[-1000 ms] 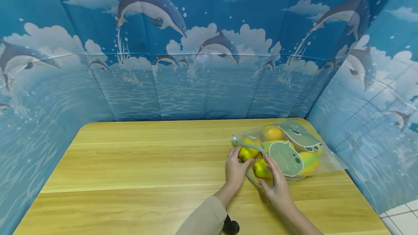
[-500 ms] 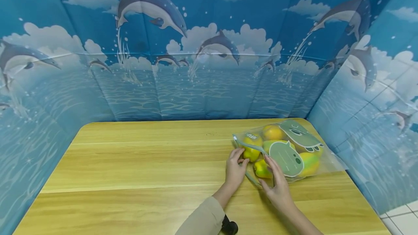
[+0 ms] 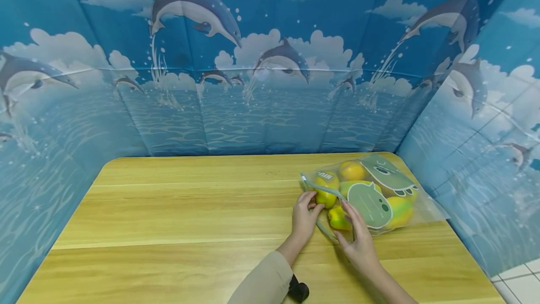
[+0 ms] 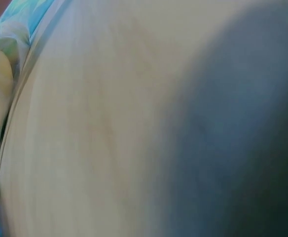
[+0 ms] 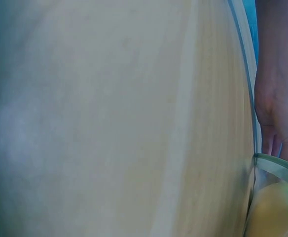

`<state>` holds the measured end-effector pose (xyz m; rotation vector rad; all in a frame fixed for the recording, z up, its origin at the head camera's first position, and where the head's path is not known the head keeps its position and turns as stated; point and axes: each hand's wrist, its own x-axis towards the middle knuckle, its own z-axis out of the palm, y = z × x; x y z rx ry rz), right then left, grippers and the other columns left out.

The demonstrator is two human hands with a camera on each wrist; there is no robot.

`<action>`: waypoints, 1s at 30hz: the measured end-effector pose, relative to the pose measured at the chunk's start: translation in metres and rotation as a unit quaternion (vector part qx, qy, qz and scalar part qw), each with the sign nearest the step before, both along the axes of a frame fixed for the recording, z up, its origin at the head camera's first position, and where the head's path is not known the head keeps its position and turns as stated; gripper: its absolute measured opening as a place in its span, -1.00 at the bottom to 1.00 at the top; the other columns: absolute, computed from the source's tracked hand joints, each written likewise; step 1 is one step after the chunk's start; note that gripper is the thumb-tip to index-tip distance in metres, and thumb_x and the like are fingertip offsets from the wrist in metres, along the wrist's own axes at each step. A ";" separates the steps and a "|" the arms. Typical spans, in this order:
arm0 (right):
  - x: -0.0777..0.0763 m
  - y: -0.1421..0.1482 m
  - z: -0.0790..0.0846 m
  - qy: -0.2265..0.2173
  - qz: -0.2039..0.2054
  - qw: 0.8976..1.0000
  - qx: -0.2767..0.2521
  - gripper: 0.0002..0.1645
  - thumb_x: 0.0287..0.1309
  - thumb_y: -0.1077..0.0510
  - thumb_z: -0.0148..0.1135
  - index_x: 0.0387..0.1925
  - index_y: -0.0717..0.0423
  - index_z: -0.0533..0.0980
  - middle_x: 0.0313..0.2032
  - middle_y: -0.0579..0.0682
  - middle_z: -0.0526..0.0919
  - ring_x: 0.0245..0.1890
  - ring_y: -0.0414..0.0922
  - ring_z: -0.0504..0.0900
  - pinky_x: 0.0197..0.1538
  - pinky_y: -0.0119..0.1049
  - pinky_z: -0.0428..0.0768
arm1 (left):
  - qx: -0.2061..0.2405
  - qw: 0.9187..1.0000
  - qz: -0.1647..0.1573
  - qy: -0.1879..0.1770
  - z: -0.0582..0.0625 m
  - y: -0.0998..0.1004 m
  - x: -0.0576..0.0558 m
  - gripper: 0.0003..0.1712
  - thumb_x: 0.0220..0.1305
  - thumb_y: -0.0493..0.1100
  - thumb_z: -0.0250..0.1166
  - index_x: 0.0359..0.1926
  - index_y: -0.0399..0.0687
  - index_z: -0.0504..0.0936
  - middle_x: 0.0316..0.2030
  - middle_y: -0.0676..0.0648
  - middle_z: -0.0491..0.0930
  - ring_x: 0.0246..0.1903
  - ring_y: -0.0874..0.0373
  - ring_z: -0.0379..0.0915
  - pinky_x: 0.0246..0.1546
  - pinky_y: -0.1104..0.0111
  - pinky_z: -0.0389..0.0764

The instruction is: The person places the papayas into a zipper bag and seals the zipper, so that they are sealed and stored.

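A clear zip bag [image 3: 426,205] with green cartoon prints lies on its side at the table's right, its mouth toward the left. My left hand [image 3: 304,217] reaches into the mouth, thumb and fingers at the near end of a yellow-green fruit [image 3: 326,196]. Beside it, just inside the mouth, is another yellow-green fruit [image 3: 339,218] with a knobbly end. My right hand [image 3: 358,243] holds the bag at its mouth, fingers at the upper rim and thumb low near the lower rim. The left hand [image 5: 281,116] also shows at the bag's edge in the right wrist view.
More fruit fills the bag, including a round orange-yellow one [image 3: 352,171]. A black rounded object [image 3: 298,291] shows beside the left sleeve [image 3: 266,280]. The wooden table [image 3: 168,210] ends at a dolphin-print curtain [image 3: 261,121] behind and at the sides.
The yellow-green fruit at my left hand has shifted slightly farther into the bag, and the left fingers and thumb have drawn closer together at its near end. The right hand stays in place.
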<state>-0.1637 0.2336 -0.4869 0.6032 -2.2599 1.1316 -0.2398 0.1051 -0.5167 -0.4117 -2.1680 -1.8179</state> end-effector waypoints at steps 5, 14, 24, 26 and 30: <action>0.000 -0.001 0.001 -0.001 0.004 1.000 -0.004 0.09 -0.54 0.77 0.26 0.23 0.46 0.15 0.18 0.40 0.21 0.25 -0.36 0.17 0.20 -0.61 0.23 | -0.008 1.000 0.013 -0.010 -0.002 0.003 -0.002 -0.61 0.02 -0.37 0.33 -0.07 -0.38 0.55 -0.18 -0.18 0.54 -0.22 0.05 0.52 -0.24 0.51 0.59; -0.001 -0.001 -0.001 0.013 0.010 1.000 -0.007 0.08 -0.54 0.77 0.25 0.22 0.48 0.16 0.17 0.42 0.22 0.24 -0.33 0.20 0.20 -0.60 0.24 | -0.017 0.999 0.041 -0.024 -0.003 0.008 -0.002 -0.60 -0.03 -0.37 0.37 -0.09 -0.35 0.57 -0.29 -0.14 0.56 -0.32 0.12 0.53 -0.31 0.61 0.56; 0.000 -0.002 0.001 0.007 0.007 1.000 -0.007 0.09 -0.56 0.78 0.27 0.22 0.49 0.16 0.17 0.42 0.21 0.24 -0.36 0.18 0.20 -0.62 0.23 | 0.034 0.998 0.047 0.024 -0.003 0.000 -0.002 -0.70 0.01 -0.41 0.33 -0.16 -0.39 0.57 -0.34 -0.19 0.55 -0.34 0.06 0.52 -0.32 0.47 0.61; 0.001 -0.003 0.004 0.013 0.006 1.000 -0.007 0.09 -0.59 0.80 0.26 0.20 0.52 0.16 0.15 0.44 0.23 0.24 -0.36 0.18 0.19 -0.62 0.23 | 0.050 0.996 0.064 0.047 -0.002 -0.003 -0.005 -0.74 0.06 -0.41 0.29 -0.17 -0.39 0.56 -0.35 -0.20 0.55 -0.35 0.06 0.51 -0.34 0.46 0.61; 0.005 -0.009 0.016 0.024 0.006 1.000 -0.005 0.04 -0.61 0.82 0.23 0.15 0.59 0.17 0.09 0.51 0.24 0.23 -0.38 0.18 0.19 -0.63 0.23 | 0.091 0.991 0.092 0.039 0.002 -0.010 -0.014 -0.73 0.14 -0.32 0.26 -0.14 -0.38 0.53 -0.32 -0.24 0.52 -0.34 0.01 0.49 -0.33 0.40 0.61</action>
